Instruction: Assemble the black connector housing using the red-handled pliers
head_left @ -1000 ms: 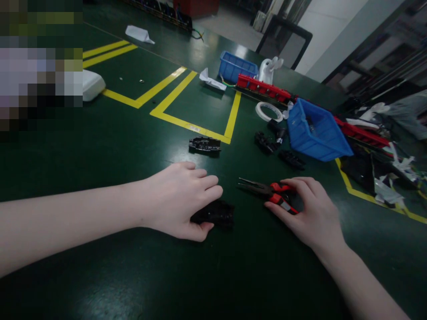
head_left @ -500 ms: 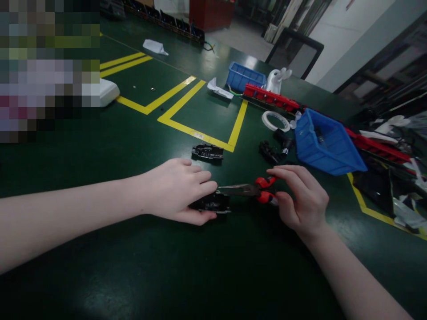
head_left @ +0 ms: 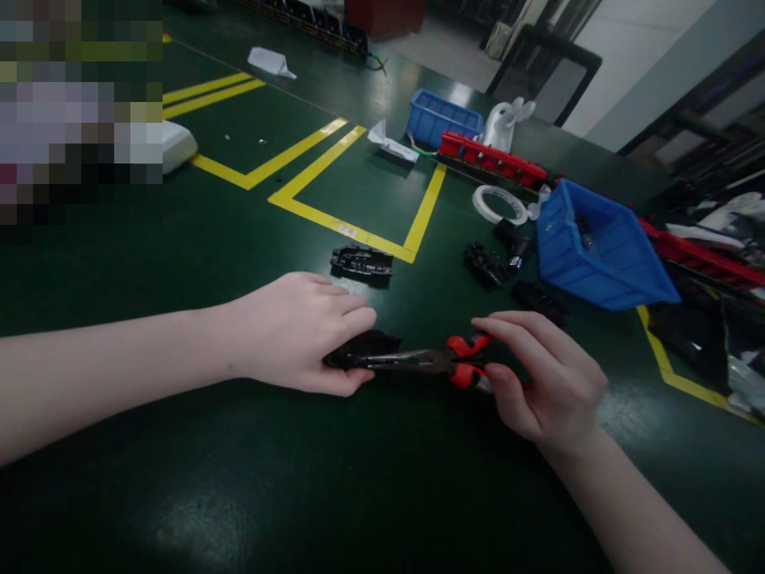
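Workbench: dark green, smooth-topped surface (head_left: 335,478), softly glossy where light fell on it, marked out with straight strips of yellow tape (head_left: 426,209).
Black part, held: one small, dark, ridged piece (head_left: 370,344), just above the bench or on it, I could not tell which; largely hidden under my fingers.
Left hand: my left hand (head_left: 316,331) closed over that piece from above, fingers along its far side, thumb along its near side.
Pliers: one long-nosed pair (head_left: 418,361), dark metal, slim and tapering, with rounded red-and-black grips; nose pointed left, its two halves lying close together.
Right hand: my right hand (head_left: 550,383) held the pliers by the grips, index finger on the upper one, thumb against the lower.
Contact: plier tips met the near side of the held piece, by my left thumb; whether they pinched it, I could not tell.
Black part, loose: one elongated, jagged-edged piece (head_left: 362,261), lying flat beyond my left hand.
Dark pieces: a knobbly cluster (head_left: 487,265) beside the larger bin.
Bins: one larger blue bin (head_left: 603,263), tapered and ribbed; one smaller blue bin (head_left: 439,119) farther back.
Tape roll: one white ring (head_left: 480,204).
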A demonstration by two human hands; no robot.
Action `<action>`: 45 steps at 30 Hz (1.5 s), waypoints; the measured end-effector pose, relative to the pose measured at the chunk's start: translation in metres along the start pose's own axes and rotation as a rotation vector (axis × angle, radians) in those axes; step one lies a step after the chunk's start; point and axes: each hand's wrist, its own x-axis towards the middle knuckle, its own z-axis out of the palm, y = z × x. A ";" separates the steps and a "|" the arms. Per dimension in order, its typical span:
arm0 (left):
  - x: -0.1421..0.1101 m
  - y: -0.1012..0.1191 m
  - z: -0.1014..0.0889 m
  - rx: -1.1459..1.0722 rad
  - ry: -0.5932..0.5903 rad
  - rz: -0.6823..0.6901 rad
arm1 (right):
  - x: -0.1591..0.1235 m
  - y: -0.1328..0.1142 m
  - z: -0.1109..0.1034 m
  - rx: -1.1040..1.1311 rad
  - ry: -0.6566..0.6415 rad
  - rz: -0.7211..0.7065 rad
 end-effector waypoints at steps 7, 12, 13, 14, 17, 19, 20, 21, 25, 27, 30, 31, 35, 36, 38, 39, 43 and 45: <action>0.000 0.000 0.000 -0.028 -0.003 0.004 | -0.001 0.001 0.000 -0.006 -0.014 -0.007; 0.001 -0.001 0.000 -0.033 -0.005 0.003 | -0.001 0.001 0.002 0.023 -0.050 0.001; 0.001 -0.001 0.000 -0.033 -0.006 0.002 | -0.001 0.001 0.002 0.027 -0.059 0.003; 0.001 -0.001 -0.001 -0.035 -0.007 0.003 | 0.000 0.001 0.002 0.029 -0.066 0.004; 0.001 -0.001 -0.001 -0.030 -0.004 0.003 | 0.001 0.000 0.002 0.029 -0.073 0.007; 0.000 0.000 0.000 -0.028 -0.006 0.001 | 0.001 0.000 0.002 0.027 -0.062 0.007; 0.000 0.000 0.000 -0.032 -0.010 -0.001 | 0.000 0.001 0.002 0.027 -0.055 0.006; 0.000 0.000 0.000 -0.035 -0.013 -0.004 | 0.000 0.001 0.002 0.027 -0.048 0.005; 0.000 0.000 0.001 -0.030 -0.008 -0.008 | 0.000 0.002 0.004 0.020 -0.030 -0.007; 0.001 0.000 0.001 -0.026 -0.008 -0.008 | 0.000 0.002 0.004 0.017 -0.019 -0.017; 0.001 0.000 0.001 -0.031 -0.011 -0.009 | 0.000 0.002 0.004 0.006 -0.003 -0.018; 0.001 0.000 0.001 -0.033 -0.012 -0.007 | 0.000 0.002 0.004 0.004 -0.001 -0.016; 0.000 -0.001 0.001 -0.041 -0.020 -0.008 | 0.000 0.001 0.003 0.003 0.001 -0.017; 0.000 -0.001 0.001 -0.041 -0.022 -0.010 | 0.000 0.001 0.003 0.003 0.000 -0.017; 0.001 -0.001 0.001 -0.044 -0.027 -0.010 | 0.000 0.001 0.004 0.004 -0.007 -0.016; 0.001 -0.002 0.001 -0.046 -0.026 -0.011 | 0.000 0.001 0.004 0.006 -0.011 -0.015; 0.001 -0.002 0.001 -0.053 -0.024 -0.008 | 0.000 0.001 0.005 0.013 -0.039 -0.010; 0.000 -0.002 0.001 -0.054 -0.032 -0.016 | 0.000 0.001 0.004 0.018 -0.058 -0.002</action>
